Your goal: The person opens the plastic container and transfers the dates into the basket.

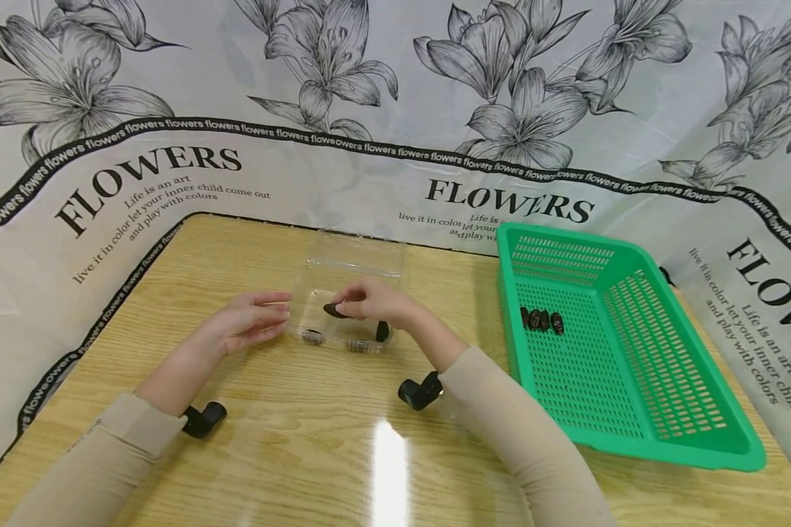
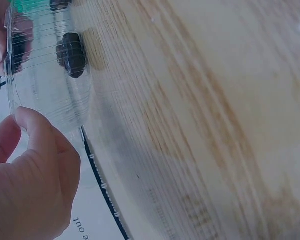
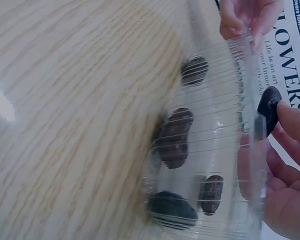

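Observation:
A clear plastic box (image 1: pixel 316 311) stands on the table with its lid raised at the back. Several dark brown, oval, date-like pieces lie inside, among them a wrinkled piece (image 3: pixel 175 137). Above the box's opening, my right hand (image 1: pixel 369 300) pinches another date-like piece (image 3: pixel 269 106) between thumb and fingers. At the left end of the box, my left hand (image 1: pixel 253 322) pinches the rim with thumb and index fingertip (image 2: pixel 27 117). Part of the right hand shows through the clear wall in the right wrist view.
To the right stands a green slotted basket (image 1: pixel 521 373) with several date-like pieces (image 1: pixel 544 320) near its left wall. The wooden table (image 1: pixel 290 454) meets a flower-printed cloth (image 1: pixel 369 183) behind. Black wrist mounts (image 1: pixel 418 391) sit at both wrists.

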Motion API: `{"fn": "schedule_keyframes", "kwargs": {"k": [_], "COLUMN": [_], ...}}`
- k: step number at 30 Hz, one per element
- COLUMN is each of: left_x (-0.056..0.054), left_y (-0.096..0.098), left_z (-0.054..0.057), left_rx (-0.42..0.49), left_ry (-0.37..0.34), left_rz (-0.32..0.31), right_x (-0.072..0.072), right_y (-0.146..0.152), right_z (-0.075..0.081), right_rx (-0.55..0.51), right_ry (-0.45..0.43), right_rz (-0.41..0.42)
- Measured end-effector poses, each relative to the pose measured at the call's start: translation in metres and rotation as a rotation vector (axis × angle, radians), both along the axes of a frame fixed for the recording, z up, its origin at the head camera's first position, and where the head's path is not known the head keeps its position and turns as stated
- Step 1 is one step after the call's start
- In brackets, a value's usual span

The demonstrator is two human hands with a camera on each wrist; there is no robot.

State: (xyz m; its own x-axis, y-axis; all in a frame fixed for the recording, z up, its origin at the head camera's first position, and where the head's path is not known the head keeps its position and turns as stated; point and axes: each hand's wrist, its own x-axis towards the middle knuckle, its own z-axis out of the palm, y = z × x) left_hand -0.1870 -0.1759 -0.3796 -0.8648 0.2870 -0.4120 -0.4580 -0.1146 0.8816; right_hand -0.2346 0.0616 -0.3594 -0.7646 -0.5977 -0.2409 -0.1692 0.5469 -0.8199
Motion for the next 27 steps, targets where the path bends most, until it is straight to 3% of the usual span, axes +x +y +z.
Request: {"fn": "schedule_keyframes", "kwargs": {"k": [7, 13, 18, 27], "left_x": [-0.001, -0.001, 0.000, 0.000], "left_y": [0.000, -0.001, 0.000, 0.001], "left_z": [0.001, 0.002, 0.003, 0.003], "left_rx": [-0.008, -0.001, -0.005, -0.026], "left_ry": [-0.009, -0.015, -0.003, 0.006], "left_rz": [0.002, 0.002, -0.003, -0.013], "right_x": [0.003, 0.006, 0.007, 0.008], "right_y": [0.001, 0.003, 0.005, 0.017], "right_z": [0.015, 0.028, 0.035, 0.048], "right_rx": [-0.183, -0.315, -0.391, -0.467], "right_ry": [-0.202, -0.320, -0.386, -0.423], "right_rz": [-0.138, -0.217, -0.266, -0.307]}}
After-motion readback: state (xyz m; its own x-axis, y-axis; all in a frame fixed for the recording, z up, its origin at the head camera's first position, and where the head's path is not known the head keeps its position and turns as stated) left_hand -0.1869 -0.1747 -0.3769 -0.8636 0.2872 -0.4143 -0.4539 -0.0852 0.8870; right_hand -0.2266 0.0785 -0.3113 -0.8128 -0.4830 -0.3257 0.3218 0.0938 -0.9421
